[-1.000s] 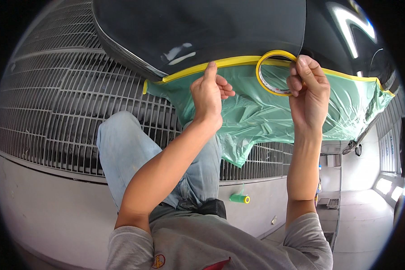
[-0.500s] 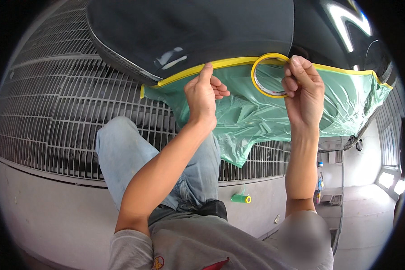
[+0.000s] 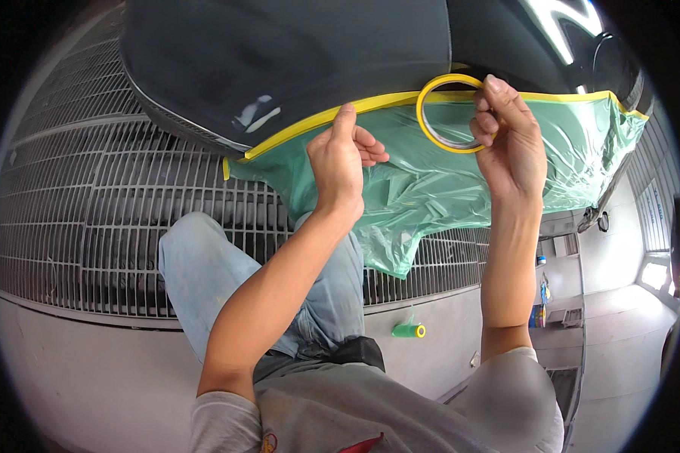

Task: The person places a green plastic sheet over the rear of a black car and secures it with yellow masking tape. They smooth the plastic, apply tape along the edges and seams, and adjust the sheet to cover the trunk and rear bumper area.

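My right hand [image 3: 510, 140] grips a thin roll of yellow masking tape [image 3: 421, 113] by its right side, thumb uppermost. A yellow tape strip [image 3: 302, 124] runs along the lower edge of a dark car body panel [image 3: 279, 53] and passes behind the roll. On that strip rests the thumb of my left hand [image 3: 338, 162]; its other fingers are loosely bent, apart, and hold nothing. Below the strip hangs a wrinkled green plastic masking sheet [image 3: 431, 181], taped along its top edge. Whether the strip is still joined to the roll is hard to see.
Metal floor grating [image 3: 128, 204] extends beneath the car and my bent knees [image 3: 204, 249]. Behind it, on pale floor, lies a green roll of masking film [image 3: 408, 331]. Shelving with small items [image 3: 563, 317] stands at the right.
The view has shifted, so the car and sheet appear farther left and higher. Relative to the panel, my left thumb and the tape roll have moved right along the strip.
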Action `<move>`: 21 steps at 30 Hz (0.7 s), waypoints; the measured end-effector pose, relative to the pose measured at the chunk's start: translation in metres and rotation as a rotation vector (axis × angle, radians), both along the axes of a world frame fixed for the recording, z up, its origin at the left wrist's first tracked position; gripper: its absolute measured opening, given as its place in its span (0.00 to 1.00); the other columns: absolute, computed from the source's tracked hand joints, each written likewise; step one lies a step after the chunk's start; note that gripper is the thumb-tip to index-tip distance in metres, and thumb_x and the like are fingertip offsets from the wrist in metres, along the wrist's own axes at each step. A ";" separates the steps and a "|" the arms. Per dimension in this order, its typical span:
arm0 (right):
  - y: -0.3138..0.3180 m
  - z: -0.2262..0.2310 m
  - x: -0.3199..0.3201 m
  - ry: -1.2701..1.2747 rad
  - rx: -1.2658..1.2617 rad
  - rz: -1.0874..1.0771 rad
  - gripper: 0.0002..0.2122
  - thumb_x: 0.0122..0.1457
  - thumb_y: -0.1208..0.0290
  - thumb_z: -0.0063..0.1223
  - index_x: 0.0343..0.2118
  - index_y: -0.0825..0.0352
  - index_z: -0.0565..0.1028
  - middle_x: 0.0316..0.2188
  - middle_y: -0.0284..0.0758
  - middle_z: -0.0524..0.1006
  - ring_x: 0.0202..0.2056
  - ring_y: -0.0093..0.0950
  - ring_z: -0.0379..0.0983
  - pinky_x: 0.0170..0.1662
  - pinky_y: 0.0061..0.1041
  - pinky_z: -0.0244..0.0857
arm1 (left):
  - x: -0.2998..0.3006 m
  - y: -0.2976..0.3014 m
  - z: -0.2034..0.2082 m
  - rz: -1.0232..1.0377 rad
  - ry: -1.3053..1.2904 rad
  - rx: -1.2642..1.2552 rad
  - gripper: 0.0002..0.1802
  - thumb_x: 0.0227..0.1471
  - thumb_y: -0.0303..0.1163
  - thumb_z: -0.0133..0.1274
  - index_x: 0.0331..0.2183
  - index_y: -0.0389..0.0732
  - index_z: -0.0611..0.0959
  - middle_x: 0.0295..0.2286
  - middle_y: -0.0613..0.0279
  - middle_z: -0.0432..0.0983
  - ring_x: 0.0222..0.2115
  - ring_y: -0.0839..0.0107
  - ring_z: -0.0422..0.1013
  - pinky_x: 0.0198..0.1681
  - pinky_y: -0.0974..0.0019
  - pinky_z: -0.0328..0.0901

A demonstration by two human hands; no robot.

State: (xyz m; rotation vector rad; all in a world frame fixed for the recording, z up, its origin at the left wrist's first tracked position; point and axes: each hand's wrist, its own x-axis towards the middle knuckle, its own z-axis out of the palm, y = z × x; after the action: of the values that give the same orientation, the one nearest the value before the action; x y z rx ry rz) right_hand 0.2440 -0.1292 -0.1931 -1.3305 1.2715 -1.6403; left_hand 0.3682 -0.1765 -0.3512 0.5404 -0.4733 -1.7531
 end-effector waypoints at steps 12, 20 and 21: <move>0.010 0.032 -0.038 -0.003 -0.072 -0.099 0.08 0.62 0.70 0.65 0.37 0.68 0.78 0.28 0.30 0.75 0.25 0.15 0.66 0.25 0.17 0.58 | -0.013 0.002 0.009 -0.008 -0.046 -0.037 0.35 0.68 0.56 0.36 0.21 0.38 0.76 0.19 0.54 0.77 0.21 0.62 0.76 0.32 0.63 0.69; 0.012 0.031 -0.045 0.086 -0.116 -0.143 0.08 0.63 0.70 0.65 0.36 0.68 0.79 0.27 0.29 0.76 0.24 0.14 0.67 0.26 0.15 0.59 | -0.025 0.005 0.027 0.035 -0.076 -0.093 0.39 0.70 0.53 0.32 0.18 0.35 0.77 0.17 0.52 0.77 0.17 0.63 0.75 0.29 0.63 0.71; 0.012 0.031 -0.045 0.089 -0.111 -0.156 0.08 0.62 0.69 0.66 0.36 0.67 0.78 0.27 0.29 0.77 0.24 0.14 0.67 0.26 0.15 0.60 | -0.027 0.006 0.029 0.034 -0.070 -0.097 0.39 0.70 0.53 0.32 0.18 0.35 0.77 0.17 0.52 0.77 0.17 0.64 0.75 0.29 0.63 0.71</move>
State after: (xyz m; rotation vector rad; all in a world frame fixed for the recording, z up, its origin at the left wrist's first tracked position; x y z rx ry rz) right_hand 0.1986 -0.1171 -0.1625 -1.4158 1.3837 -1.7990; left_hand 0.3416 -0.1710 -0.3219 0.5391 -0.5927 -1.6737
